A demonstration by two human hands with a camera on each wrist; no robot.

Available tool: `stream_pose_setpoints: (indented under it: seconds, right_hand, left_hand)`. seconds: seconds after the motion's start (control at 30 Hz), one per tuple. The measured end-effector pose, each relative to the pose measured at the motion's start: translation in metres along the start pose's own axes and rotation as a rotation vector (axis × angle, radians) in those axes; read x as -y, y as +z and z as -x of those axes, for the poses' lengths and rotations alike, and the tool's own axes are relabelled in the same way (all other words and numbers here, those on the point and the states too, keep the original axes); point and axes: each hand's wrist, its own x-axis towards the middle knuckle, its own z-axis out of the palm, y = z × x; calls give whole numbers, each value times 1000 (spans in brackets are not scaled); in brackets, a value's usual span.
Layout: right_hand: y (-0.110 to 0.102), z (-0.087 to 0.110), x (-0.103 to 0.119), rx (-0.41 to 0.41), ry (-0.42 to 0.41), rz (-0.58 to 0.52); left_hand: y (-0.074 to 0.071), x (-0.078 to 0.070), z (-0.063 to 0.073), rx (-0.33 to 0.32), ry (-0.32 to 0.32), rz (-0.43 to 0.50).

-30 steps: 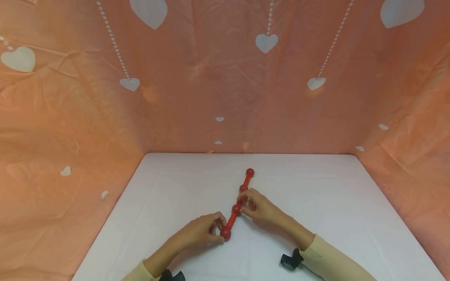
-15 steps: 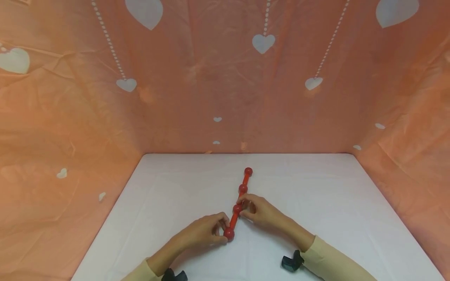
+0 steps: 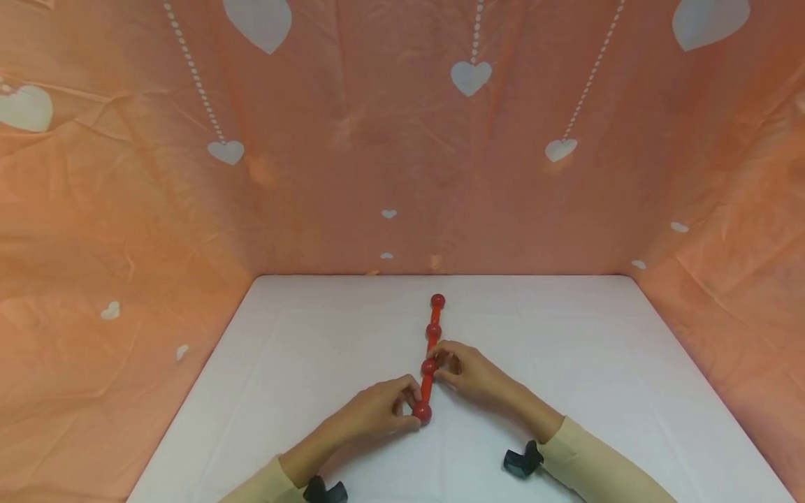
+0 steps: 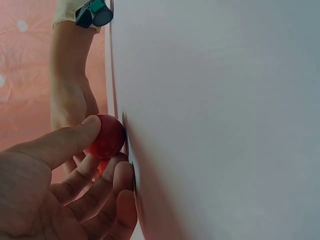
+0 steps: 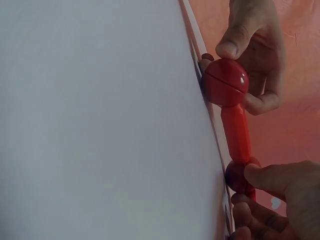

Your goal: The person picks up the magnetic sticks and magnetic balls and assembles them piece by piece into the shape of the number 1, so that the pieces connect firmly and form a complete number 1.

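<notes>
A straight chain of red balls joined by red rods lies on the white table, running away from the person. My left hand pinches the nearest ball between thumb and fingers, on its left side. In the left wrist view the thumb presses on that ball, with fingers curled underneath. From the right, my right hand grips the second ball. The right wrist view shows its thumb on this ball, and a faceted rod between the two held balls. Farther balls stay untouched.
The white tabletop extends around the chain on both sides. Orange cloth printed with pale hearts hangs behind and at the sides. Each wrist wears a black device, one at the right sleeve.
The chain has turned: its near end has shifted right with the left hand, its far end left and slightly away. It now points almost straight away from the person. Both hands keep their hold.
</notes>
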Motion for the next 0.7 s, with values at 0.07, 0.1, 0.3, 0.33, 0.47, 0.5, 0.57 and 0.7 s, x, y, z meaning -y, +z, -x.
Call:
stream_pose_setpoints:
  seconds: [0.07, 0.1, 0.3, 0.33, 0.47, 0.5, 0.57, 0.7]
  right_hand:
    - [-1, -2, -2, 0, 2, -5]
    - [-2, -2, -3, 0, -1, -5]
    - [-5, -5, -8, -5, 11, -22]
    - [-6, -6, -8, -7, 21, -26]
    - [-8, -8, -10, -13, 32, -38]
    - [-9, -8, -10, -11, 33, -40]
    - [-10, -9, -11, -8, 33, -44]
    - [-11, -11, -12, -9, 34, -45]
  left_hand:
    - [1, -1, -2, -3, -2, -9]
    - [1, -1, -3, -4, 0, -12]
    - [2, -1, -12, 1, -3, 1]
    - [2, -1, -14, 0, -4, 2]
    - [3, -2, -18, -13, -9, -3]
    - [3, -2, -19, -16, -11, -9]
    - [4, -2, -20, -21, -14, -20]
    - [3, -3, -22, -26, -20, -38]
